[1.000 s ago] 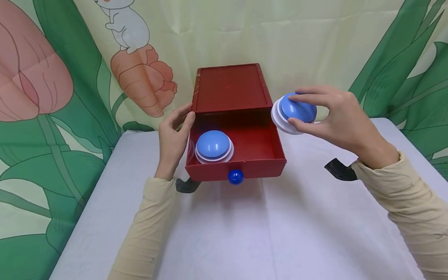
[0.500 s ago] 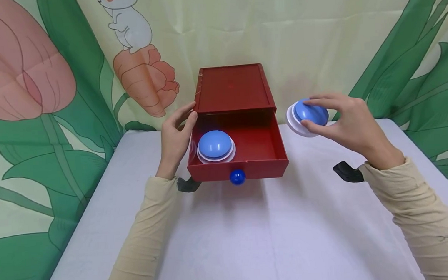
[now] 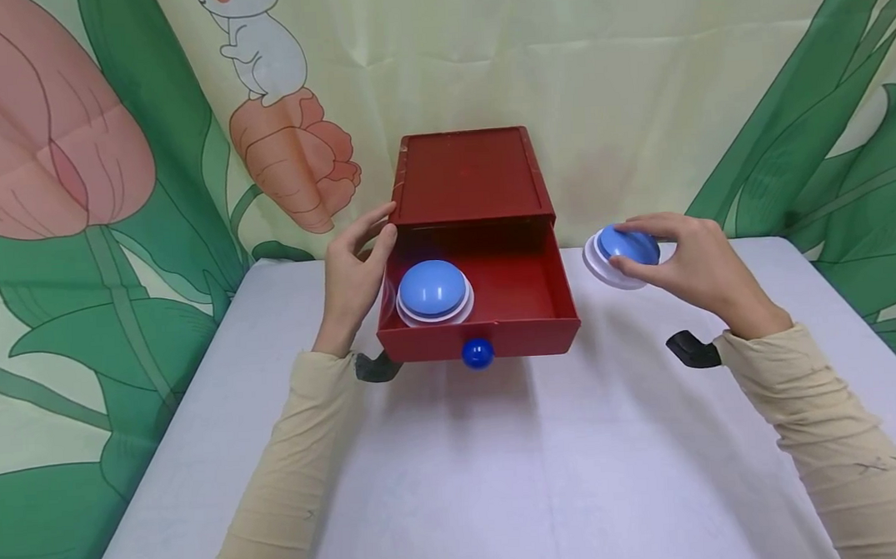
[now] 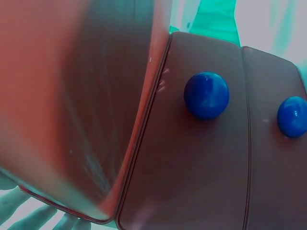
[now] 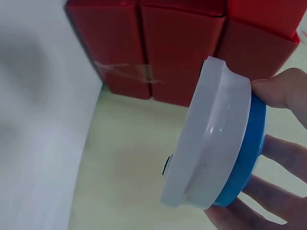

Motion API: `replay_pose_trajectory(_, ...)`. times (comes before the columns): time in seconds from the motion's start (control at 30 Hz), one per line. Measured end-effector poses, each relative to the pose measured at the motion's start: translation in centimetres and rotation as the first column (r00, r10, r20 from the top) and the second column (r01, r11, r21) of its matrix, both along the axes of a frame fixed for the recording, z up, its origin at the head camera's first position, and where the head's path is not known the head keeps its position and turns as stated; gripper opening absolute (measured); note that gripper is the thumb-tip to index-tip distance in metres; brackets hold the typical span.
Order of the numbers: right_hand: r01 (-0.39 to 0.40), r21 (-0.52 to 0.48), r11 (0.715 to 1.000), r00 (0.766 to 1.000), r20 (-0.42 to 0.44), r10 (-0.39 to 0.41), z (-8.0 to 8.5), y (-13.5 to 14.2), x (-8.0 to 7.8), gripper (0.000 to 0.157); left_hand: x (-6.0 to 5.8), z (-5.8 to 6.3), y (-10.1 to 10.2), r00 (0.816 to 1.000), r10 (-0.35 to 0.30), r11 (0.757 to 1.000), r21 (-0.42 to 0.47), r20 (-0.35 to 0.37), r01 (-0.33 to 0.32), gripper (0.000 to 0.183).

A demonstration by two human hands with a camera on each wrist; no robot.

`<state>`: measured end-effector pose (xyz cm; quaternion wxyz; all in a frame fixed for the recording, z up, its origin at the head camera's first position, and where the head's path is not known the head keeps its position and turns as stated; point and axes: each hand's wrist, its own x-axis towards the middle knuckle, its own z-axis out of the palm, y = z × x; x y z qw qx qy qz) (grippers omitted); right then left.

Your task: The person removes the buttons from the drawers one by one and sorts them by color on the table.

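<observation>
Behind white-covered desk (image 3: pixel 457 479), printed backdrop (image 3: pixel 597 73). Head view: projecting from red cabinet (image 3: pixel 469 174), pulled-out drawer (image 3: pixel 521 336) with blue-domed button (image 3: pixel 432 290) at its left; against cabinet's left side, left grip (image 3: pixel 352 271), fingers extended, as one second ago. Over desk, clear of drawer's right side, second button (image 3: pixel 630 246), tilted, grasped by right grip (image 3: pixel 698 260); lower and farther right than one second ago. Left wrist view: fingers (image 4: pixel 36 217) partly visible; blue knobs (image 4: pixel 206 96). Right wrist view: thumb and fingers around blue dome (image 5: pixel 249 153); white base (image 5: pixel 206 134) in profile.
</observation>
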<state>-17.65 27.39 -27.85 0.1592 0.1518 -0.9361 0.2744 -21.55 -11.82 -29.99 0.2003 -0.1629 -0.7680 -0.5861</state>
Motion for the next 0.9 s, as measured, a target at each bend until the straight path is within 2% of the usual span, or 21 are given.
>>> replay_pose_trajectory(0.23, 0.016, -0.014, 1.000, 0.997, 0.070, -0.015, -1.3, 0.9, -0.6, 0.049, 0.0, -0.1, 0.1, 1.000, -0.008, 1.000, 0.015, -0.006, 0.008, 0.039)
replay_pose_trajectory(0.43, 0.015, 0.014, 1.000, 0.990, 0.138, -0.017, -2.5, 1.2, -1.2, 0.049, 0.0, -0.1, 0.0, 1.000, 0.007, 1.000, 0.014, -0.003, -0.007, 0.039)
replay_pose_trajectory(0.9, 0.023, 0.098, 0.995, 0.973, 0.227, -0.045, -4.6, 2.2, -2.5, 0.047, -0.2, -0.2, 0.0, 1.000, 0.008, 1.000, 0.011, -0.013, -0.008, 0.038)
